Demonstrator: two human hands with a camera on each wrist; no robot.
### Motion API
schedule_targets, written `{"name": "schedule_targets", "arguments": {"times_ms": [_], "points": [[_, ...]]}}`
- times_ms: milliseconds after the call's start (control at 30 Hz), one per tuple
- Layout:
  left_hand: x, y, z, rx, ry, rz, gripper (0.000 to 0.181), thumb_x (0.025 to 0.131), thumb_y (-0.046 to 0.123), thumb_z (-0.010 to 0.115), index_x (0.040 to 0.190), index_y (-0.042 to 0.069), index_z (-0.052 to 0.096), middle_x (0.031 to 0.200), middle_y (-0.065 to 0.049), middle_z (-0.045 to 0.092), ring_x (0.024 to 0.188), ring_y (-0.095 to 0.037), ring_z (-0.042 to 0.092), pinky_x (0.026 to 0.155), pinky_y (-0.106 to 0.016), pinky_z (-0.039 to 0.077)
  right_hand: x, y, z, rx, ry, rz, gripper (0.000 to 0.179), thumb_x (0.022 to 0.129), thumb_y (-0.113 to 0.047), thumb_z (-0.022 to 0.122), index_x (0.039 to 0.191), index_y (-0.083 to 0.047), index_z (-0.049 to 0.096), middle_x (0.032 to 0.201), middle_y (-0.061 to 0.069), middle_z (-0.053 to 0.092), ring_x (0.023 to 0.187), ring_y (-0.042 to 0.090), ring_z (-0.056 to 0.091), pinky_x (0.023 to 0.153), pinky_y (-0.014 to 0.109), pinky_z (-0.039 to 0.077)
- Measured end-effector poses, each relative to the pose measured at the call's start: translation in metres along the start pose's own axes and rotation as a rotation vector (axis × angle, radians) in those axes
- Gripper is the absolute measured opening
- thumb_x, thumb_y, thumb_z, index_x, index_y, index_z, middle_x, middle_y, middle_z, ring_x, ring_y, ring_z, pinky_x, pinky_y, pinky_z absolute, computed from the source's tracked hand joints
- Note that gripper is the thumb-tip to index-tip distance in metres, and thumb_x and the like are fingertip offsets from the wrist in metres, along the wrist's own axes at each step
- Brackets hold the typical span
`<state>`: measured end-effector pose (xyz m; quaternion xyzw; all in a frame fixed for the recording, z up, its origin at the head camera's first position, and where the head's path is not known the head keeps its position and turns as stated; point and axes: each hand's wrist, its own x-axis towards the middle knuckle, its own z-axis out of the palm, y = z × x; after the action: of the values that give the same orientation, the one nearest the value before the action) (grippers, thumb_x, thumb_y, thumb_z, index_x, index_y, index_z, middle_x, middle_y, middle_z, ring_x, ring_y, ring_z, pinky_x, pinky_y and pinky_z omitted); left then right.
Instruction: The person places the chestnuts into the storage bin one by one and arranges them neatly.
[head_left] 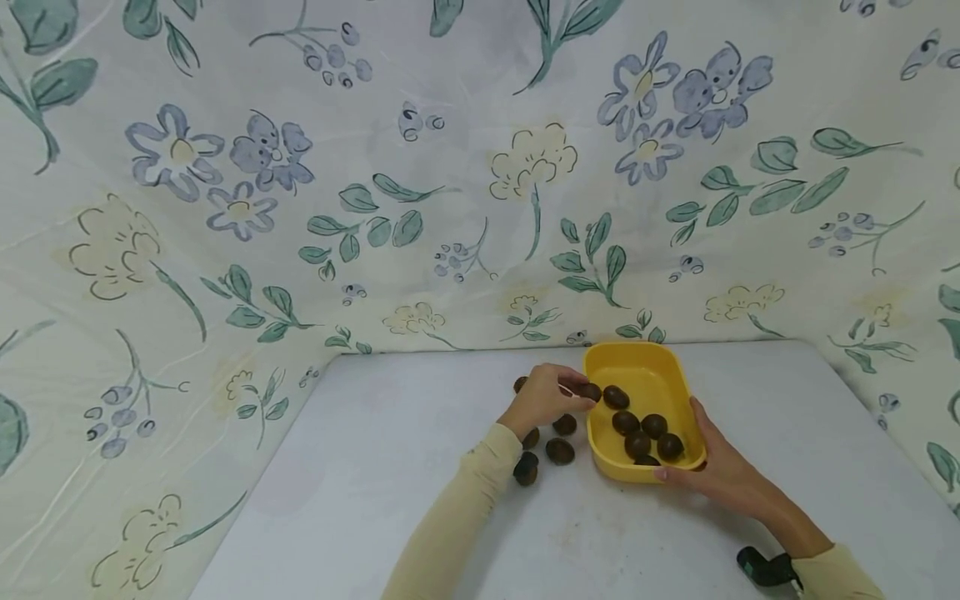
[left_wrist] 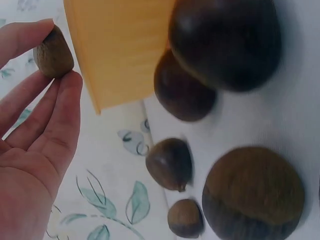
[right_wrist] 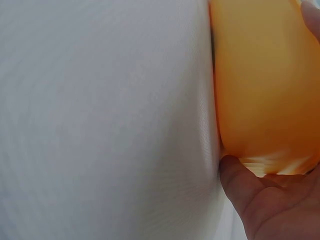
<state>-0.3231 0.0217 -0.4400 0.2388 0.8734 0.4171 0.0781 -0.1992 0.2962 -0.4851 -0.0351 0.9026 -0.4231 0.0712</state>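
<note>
My left hand [head_left: 543,398] pinches a brown chestnut [left_wrist: 54,54] between thumb and fingertips, at the left rim of a yellow plastic container [head_left: 641,354]. In the left wrist view, this nut is clear of the table, beside the container's outer wall. Several dark chestnuts [head_left: 637,443] lie inside, mostly toward the near end. My right hand [head_left: 723,471] grips the near right corner of the container, thumb at the front and fingers along the right side. Left of the container, several loose chestnuts [head_left: 559,452] lie on the table; the left hand partly hides that group.
A white-covered table [head_left: 360,467] spreads around the container. Behind it and at both sides hangs a floral sheet [head_left: 465,150]. A black device [head_left: 765,568] is strapped at the right wrist, near the sleeve.
</note>
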Motion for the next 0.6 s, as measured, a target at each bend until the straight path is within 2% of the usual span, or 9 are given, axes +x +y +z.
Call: {"name": "schedule_targets", "arguments": {"times_ms": [300,600], "points": [[-0.006,0.009,0.010,0.027,-0.042,0.038,0.035,0.087,0.029,0.085,0.117,0.012,0.077,0.102,0.003,0.076,0.091,-0.011,0.066,0.075,-0.018,0.054,0.000,0.000,-0.001,0.010,-0.001,-0.021,0.134,0.083,-0.051,0.081,0.164,-0.011,-0.017,0.170,0.033,0.003,0.153,0.059,0.015,0.116,0.078,0.020],[-0.008,0.017,0.018,0.133,-0.088,0.085,0.034,0.088,0.027,0.084,0.117,0.012,0.078,0.104,0.003,0.076,0.093,-0.010,0.063,0.077,-0.015,0.049,-0.001,0.000,-0.002,0.010,-0.005,-0.029,0.132,0.084,-0.051,0.081,0.164,-0.013,-0.017,0.171,0.031,0.005,0.153,0.057,0.018,0.116,0.078,0.022]]}}
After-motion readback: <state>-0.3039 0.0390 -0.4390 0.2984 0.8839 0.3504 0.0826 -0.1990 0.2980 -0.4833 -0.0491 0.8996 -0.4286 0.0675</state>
